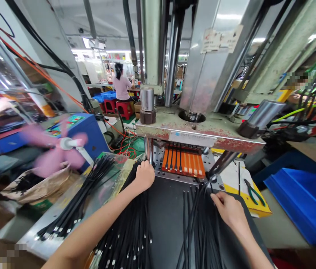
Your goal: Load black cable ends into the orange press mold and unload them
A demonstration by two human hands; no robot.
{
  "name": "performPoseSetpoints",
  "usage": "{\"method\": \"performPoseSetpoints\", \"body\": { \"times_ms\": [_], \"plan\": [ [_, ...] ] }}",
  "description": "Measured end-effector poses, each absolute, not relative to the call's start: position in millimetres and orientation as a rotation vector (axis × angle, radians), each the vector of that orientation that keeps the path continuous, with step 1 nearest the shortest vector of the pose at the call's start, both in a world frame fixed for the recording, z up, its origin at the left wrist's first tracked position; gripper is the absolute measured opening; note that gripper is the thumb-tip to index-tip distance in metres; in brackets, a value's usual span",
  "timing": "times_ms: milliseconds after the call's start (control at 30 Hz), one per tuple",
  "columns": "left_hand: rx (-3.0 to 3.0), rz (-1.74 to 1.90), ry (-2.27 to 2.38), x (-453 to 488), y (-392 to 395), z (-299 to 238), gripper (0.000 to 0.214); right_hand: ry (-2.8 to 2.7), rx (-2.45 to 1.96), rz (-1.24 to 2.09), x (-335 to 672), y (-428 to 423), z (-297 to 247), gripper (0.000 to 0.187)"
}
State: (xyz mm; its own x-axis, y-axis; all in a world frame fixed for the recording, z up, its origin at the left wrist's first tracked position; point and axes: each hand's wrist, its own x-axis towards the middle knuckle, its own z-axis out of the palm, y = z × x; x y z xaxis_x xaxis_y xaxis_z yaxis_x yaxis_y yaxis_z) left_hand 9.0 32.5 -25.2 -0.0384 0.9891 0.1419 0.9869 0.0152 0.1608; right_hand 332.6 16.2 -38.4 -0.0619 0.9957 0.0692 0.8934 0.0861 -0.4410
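Observation:
My left hand (146,175) is closed at the far end of the left pile of black cables (131,228), beside the press's front post. Its fingertips are turned away, so what they hold is hidden. With thumb and finger pinched, my right hand (229,209) grips a thin black cable (211,185) at the right bundle of black cables (199,224). Both piles lie on a black work surface (165,209), their small metal ends showing. Inside the press, an orange fixture (193,162) has several black cables laid in its left slots; bare slots show on its right.
The press's chipped plate (199,129) spans above the fixture. At left are another cable bundle (82,198) and a spinning pink fan (65,144). Green-handled pliers (254,192) and a blue bin (295,205) are at right. A person (122,84) sits farther back.

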Motion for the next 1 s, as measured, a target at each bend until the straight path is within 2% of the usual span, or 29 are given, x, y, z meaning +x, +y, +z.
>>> {"method": "performPoseSetpoints", "body": {
  "times_ms": [100,267,400,567,733,833,1000],
  "plan": [
    [2.181,0.493,2.001,8.3,24.6,2.2,0.028,-1.949,-1.636,0.463,320.5,-0.1,-18.6,0.036],
    [1.954,1.047,1.300,34.6,-8.0,62.4,0.023,-1.922,-1.201,0.728,272.8,-28.2,21.1,0.026],
    [1.876,1.150,1.086,60.0,-22.9,87.8,0.022,-1.766,-1.028,0.792,246.5,-34.9,45.8,0.024],
    [1.808,1.120,0.803,79.7,-15.1,90.6,0.022,-1.535,-0.917,0.894,235.3,-29.6,62.5,0.028],
    [1.653,1.120,0.684,91.7,-2.3,97.7,0.025,-1.470,-0.868,0.985,237.0,-24.3,63.0,0.030],
    [1.688,1.178,0.700,93.8,6.0,103.2,0.024,-1.650,-0.951,0.891,241.2,-23.5,47.1,0.029],
    [1.933,1.474,0.851,97.6,22.8,116.4,0.023,-1.941,-1.074,0.680,248.4,-8.6,11.6,0.033]
  ]
}}
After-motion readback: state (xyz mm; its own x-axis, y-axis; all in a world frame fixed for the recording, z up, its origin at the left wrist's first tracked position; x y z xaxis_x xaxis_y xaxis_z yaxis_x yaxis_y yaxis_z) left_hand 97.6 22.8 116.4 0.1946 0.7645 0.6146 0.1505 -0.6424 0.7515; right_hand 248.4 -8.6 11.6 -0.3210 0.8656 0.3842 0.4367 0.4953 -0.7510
